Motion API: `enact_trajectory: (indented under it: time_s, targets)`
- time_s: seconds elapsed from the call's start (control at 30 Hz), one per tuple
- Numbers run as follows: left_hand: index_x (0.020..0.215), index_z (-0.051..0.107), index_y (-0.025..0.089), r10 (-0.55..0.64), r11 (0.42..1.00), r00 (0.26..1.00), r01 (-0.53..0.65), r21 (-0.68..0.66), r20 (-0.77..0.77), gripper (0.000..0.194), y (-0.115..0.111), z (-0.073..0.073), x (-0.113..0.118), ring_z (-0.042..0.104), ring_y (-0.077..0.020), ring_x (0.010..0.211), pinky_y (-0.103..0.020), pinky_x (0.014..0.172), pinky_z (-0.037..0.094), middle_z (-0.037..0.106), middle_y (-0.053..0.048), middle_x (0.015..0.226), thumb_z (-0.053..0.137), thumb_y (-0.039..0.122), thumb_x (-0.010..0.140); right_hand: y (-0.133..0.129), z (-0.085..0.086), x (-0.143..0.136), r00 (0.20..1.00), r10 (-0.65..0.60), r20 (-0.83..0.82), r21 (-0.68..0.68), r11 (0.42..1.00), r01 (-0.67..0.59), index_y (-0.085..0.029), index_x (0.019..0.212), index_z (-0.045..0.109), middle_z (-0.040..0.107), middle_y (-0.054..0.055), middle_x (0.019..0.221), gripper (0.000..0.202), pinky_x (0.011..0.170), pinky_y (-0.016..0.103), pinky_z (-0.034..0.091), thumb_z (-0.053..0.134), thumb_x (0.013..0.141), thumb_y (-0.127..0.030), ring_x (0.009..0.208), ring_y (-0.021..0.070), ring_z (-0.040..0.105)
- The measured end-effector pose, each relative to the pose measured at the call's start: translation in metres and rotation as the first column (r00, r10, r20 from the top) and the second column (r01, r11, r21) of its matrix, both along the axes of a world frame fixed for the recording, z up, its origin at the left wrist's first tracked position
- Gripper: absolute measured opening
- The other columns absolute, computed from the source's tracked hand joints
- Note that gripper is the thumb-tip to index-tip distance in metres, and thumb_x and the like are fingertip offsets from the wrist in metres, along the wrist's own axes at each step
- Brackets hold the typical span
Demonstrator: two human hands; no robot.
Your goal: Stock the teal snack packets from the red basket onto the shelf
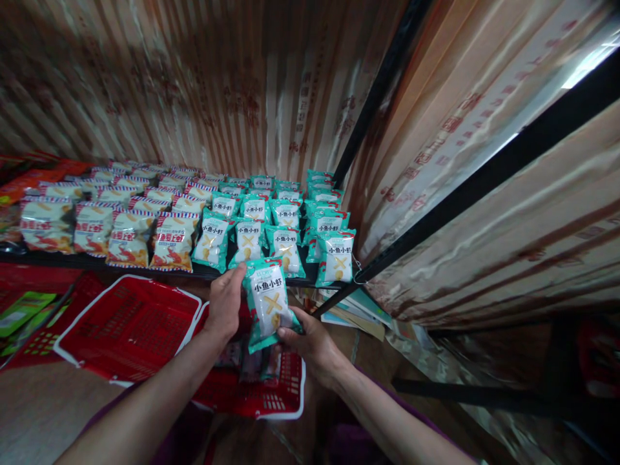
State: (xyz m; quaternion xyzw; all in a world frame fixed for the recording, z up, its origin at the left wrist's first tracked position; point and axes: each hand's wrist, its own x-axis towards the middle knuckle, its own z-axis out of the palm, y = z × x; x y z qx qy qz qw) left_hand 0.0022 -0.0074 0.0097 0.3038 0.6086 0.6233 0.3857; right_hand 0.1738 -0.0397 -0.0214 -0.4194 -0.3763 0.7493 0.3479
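Between my hands is a teal and white snack bag [269, 302], its printed front turned up toward me and slightly tilted. My left hand [225, 302] grips its upper left edge. At its lower right corner, the thumb and fingers of my right hand [310, 340] pinch the wrapper. Just behind it, matching teal snack bags [285, 249] stand in rows on a dark shelf [303, 281]. Under my hands sits a red basket [290, 381] with a white rim, and several packets [252, 363] lie inside, partly hidden by the held bag and my hands.
Cream snack bags [174, 240] with striped tops fill the shelf's left part. Another red basket [130, 320] is below them, beside one holding green packets [26, 310]. A black shelf post [436, 213] slants across the right, before plastic-wrapped corrugated sheeting [465, 116]. Flattened cardboard [358, 316] lies underneath.
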Motion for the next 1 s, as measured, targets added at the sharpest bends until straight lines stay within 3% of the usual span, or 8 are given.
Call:
enact_trajectory:
  time_s: [0.2, 0.4, 0.6, 0.83, 1.0]
  targets:
    - [0.058, 0.058, 0.016, 0.045, 0.999, 0.997, -0.044, -0.026, 0.060, 0.034, 0.006, -0.008, -0.008, 0.043, -0.0104, 0.052, -0.022, 0.053, 0.036, 0.051, 0.005, 0.052, 0.065, 0.048, 0.068, -0.001, 0.014, -0.001, 0.997, -0.021, -0.077, -0.042, 0.999, 0.017, -0.017, 0.096, 0.063, 0.066, -0.002, 0.076, 0.042, 0.054, 0.020, 0.047, 0.082, 0.062, -0.032, 0.060, 0.0097, 0.058]
    - [0.059, 0.063, 0.016, 0.052, 0.997, 0.993, -0.047, -0.054, 0.110, 0.034, -0.003, 0.004, -0.007, 0.051, -0.0128, 0.056, -0.023, 0.055, 0.041, 0.060, 0.001, 0.057, 0.067, 0.048, 0.063, -0.008, 0.028, 0.000, 0.990, -0.056, -0.131, -0.077, 0.996, 0.046, -0.015, 0.096, 0.064, 0.068, 0.000, 0.075, 0.042, 0.056, 0.022, 0.051, 0.083, 0.062, -0.029, 0.059, 0.0107, 0.061]
    - [0.053, 0.061, 0.016, 0.115, 0.986, 0.986, -0.098, -0.134, 0.119, 0.032, -0.011, 0.017, -0.002, 0.052, -0.0142, 0.054, -0.025, 0.053, 0.042, 0.061, 0.000, 0.053, 0.066, 0.048, 0.058, -0.012, 0.030, 0.001, 0.990, -0.081, -0.118, -0.070, 0.995, 0.073, -0.014, 0.096, 0.062, 0.069, 0.000, 0.073, 0.043, 0.055, 0.021, 0.051, 0.083, 0.063, -0.030, 0.057, 0.0107, 0.063]
    - [0.052, 0.059, 0.018, 0.152, 0.971, 0.974, -0.115, -0.211, 0.170, 0.024, -0.015, 0.012, 0.004, 0.051, -0.0144, 0.050, -0.026, 0.050, 0.042, 0.060, 0.001, 0.050, 0.064, 0.041, 0.056, -0.012, 0.034, 0.002, 0.983, -0.126, -0.133, -0.108, 0.988, 0.112, -0.012, 0.089, 0.062, 0.070, 0.002, 0.068, 0.040, 0.055, 0.019, 0.051, 0.085, 0.061, -0.030, 0.055, 0.0098, 0.063]
    - [0.052, 0.056, 0.019, 0.128, 0.978, 0.975, -0.094, -0.184, 0.181, 0.025, -0.016, 0.007, 0.003, 0.051, -0.0150, 0.051, -0.026, 0.051, 0.042, 0.060, 0.001, 0.052, 0.063, 0.042, 0.059, -0.012, 0.036, 0.003, 0.987, -0.117, -0.106, -0.114, 0.988, 0.105, -0.013, 0.090, 0.063, 0.069, 0.001, 0.067, 0.041, 0.055, 0.020, 0.050, 0.085, 0.060, -0.030, 0.055, 0.0105, 0.063]
